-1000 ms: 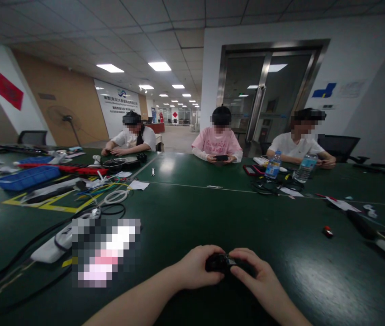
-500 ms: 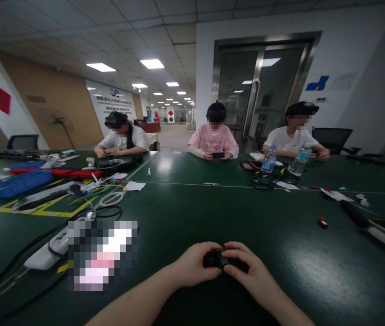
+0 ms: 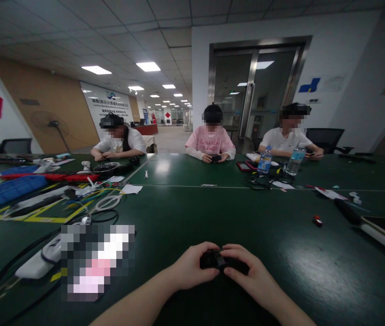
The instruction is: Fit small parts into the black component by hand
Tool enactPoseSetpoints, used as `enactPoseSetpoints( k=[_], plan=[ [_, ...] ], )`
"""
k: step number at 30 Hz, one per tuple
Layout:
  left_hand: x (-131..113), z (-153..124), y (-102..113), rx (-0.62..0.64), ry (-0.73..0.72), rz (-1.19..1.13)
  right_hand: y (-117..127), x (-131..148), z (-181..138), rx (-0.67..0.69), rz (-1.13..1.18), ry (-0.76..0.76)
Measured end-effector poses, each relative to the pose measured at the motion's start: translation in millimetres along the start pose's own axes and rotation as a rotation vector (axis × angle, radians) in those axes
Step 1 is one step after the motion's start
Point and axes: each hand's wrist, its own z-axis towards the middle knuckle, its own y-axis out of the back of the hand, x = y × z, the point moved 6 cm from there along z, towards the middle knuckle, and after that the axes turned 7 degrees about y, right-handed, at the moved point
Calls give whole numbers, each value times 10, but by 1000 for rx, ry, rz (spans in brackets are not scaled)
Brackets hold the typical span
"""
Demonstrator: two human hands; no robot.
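Close in front of me, at the lower middle of the head view, both hands meet around a small black object [image 3: 218,260]. Its exact kind is hard to make out, since fingers cover both ends and it is dark. My left hand [image 3: 190,267] curls round its left end, thumb at the near side and fingers at the far side. From the other side my right hand [image 3: 248,267] grips it with thumb and bent fingers. The object is held just above the dark green table [image 3: 165,217], or rests on it; I cannot tell which.
To the left lie a white power strip [image 3: 38,260], cables [image 3: 107,203], a blue tray [image 3: 12,189] and a blurred-out flat item [image 3: 100,262]. Two water bottles [image 3: 295,161] stand far right, with a small red-and-black item [image 3: 317,221] nearer. Three people [image 3: 211,140] sit opposite.
The view has swung slightly, so the table items sit a little further left. Both hands keep hold of the black object, with only a slight shift of the fingers.
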Motion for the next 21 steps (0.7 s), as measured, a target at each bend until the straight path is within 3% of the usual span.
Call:
enactPoseSetpoints(
  k=[6,13,21],
  plan=[
    [-42,-7,13,3,-41,-40,-9,18,-2,0,16,31],
    [-28,9,22,-54,-96,64,-39,19,8,51,0,55],
    [30,11,5,-34,-39,-2,-30,78,16,61,-10,39]
  ],
)
